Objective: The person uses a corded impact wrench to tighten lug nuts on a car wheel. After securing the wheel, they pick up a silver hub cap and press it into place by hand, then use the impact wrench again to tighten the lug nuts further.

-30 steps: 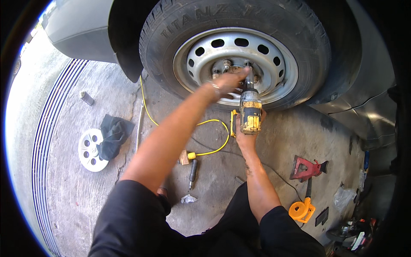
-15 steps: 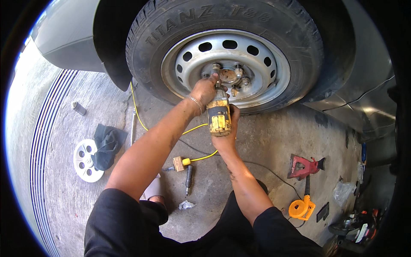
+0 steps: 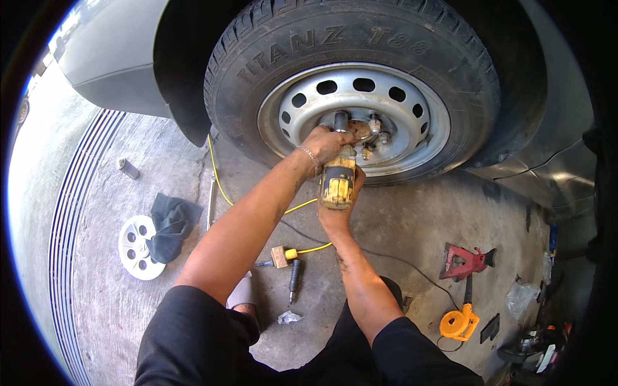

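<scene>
I hold a worn yellow and black impact wrench up to a silver steel wheel. My right hand is closed around its grip, the fingers mostly hidden behind the tool body. My left hand wraps the front end of the wrench. From there a dark socket reaches the upper left of the wheel hub, and what sits inside it is hidden. Several lug nuts show on the hub to its right. A black tyre surrounds the wheel.
On the floor lie a white wheel cover with a dark cloth, a metal bar, a yellow cable, a black-handled tool, a red jack stand and an orange blower. A grey can stands left.
The view has shifted, so the scene sits lower and farther right. My left hand has slid back slightly from the socket, which now shows more. Both hands still hold the impact wrench.
</scene>
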Demonstrator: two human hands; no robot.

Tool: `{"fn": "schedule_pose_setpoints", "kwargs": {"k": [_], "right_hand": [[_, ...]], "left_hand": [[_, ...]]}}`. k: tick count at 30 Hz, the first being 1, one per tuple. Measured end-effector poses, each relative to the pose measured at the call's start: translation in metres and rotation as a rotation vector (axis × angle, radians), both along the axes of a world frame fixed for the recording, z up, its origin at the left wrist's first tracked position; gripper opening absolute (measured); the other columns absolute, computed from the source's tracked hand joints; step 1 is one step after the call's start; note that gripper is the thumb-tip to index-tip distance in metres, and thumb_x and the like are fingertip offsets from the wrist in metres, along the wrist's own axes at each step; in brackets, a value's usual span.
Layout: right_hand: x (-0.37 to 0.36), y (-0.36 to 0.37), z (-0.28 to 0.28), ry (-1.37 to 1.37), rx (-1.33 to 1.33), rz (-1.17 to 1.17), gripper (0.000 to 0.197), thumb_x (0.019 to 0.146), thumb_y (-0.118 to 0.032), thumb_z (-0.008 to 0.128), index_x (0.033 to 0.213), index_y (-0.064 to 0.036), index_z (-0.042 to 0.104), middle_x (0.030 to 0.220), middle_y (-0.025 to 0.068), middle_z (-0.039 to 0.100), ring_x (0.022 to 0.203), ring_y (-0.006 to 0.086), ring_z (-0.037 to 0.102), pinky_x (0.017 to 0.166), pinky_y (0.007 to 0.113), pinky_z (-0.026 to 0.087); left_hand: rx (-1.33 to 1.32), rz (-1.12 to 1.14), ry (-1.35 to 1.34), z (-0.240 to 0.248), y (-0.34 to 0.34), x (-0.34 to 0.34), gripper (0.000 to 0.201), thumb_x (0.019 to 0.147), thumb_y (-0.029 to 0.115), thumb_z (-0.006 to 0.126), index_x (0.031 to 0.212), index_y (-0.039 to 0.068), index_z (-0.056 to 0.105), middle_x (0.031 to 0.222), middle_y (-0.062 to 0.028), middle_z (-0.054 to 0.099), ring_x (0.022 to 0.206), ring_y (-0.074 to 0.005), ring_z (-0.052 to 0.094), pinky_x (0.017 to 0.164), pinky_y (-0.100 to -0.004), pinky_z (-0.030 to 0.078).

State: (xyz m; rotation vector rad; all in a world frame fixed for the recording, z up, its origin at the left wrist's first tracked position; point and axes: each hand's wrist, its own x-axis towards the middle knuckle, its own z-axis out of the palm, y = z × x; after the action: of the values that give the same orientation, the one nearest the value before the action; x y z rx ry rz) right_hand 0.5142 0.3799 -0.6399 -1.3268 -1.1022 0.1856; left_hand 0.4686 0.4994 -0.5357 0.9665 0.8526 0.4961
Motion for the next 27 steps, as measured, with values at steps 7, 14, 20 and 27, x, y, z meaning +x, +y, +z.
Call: {"fn": "schedule_pose_setpoints", "kwargs": {"k": [7, 14, 20, 27], "right_hand": [[0.002, -0.002, 0.019, 0.045, -0.046, 0.023, 0.064, 0.076, -0.001, 0.07, 0.13, -0.0012, 0.035, 0.118, 0.0136, 0.046, 0.111, 0.0257, 0.048, 0.099, 0.038, 0.039], [0.003, -0.001, 0.015, 0.091, -0.064, 0.024, 0.077, 0.072, -0.001, 0.076, 0.137, -0.0034, 0.034, 0.123, 0.0154, 0.051, 0.111, 0.028, 0.054, 0.099, 0.038, 0.042], [0.017, -0.016, 0.031, -0.123, -0.12, 0.073, 0.099, 0.072, 0.0, 0.077, 0.154, -0.0057, 0.023, 0.143, 0.0165, 0.043, 0.129, 0.0298, 0.046, 0.11, 0.039, 0.037], [0.029, -0.065, -0.002, -0.255, -0.034, -0.143, 0.088, 0.082, -0.001, 0.07, 0.153, -0.0001, 0.018, 0.154, 0.0187, 0.027, 0.14, 0.0308, 0.035, 0.116, 0.039, 0.03]], "left_hand": [[-0.004, -0.021, -0.015, 0.004, 0.003, 0.0, 0.034, 0.092, 0.017, 0.07, 0.11, -0.011, 0.062, 0.094, -0.0166, 0.071, 0.081, -0.0217, 0.072, 0.067, -0.0336, 0.062], [-0.002, 0.017, -0.052, 0.009, 0.002, 0.003, 0.04, 0.095, 0.024, 0.068, 0.118, -0.007, 0.06, 0.097, -0.0159, 0.069, 0.077, -0.024, 0.071, 0.065, -0.0365, 0.063], [-0.081, -0.003, -0.07, 0.007, 0.004, 0.003, 0.044, 0.103, 0.037, 0.053, 0.122, -0.003, 0.055, 0.092, -0.0114, 0.065, 0.068, -0.0209, 0.068, 0.061, -0.038, 0.061], [0.112, -0.163, 0.086, -0.033, -0.041, 0.046, 0.031, 0.103, 0.03, 0.055, 0.102, 0.0, 0.054, 0.083, -0.0093, 0.061, 0.067, -0.0216, 0.065, 0.061, -0.0358, 0.057]]}}
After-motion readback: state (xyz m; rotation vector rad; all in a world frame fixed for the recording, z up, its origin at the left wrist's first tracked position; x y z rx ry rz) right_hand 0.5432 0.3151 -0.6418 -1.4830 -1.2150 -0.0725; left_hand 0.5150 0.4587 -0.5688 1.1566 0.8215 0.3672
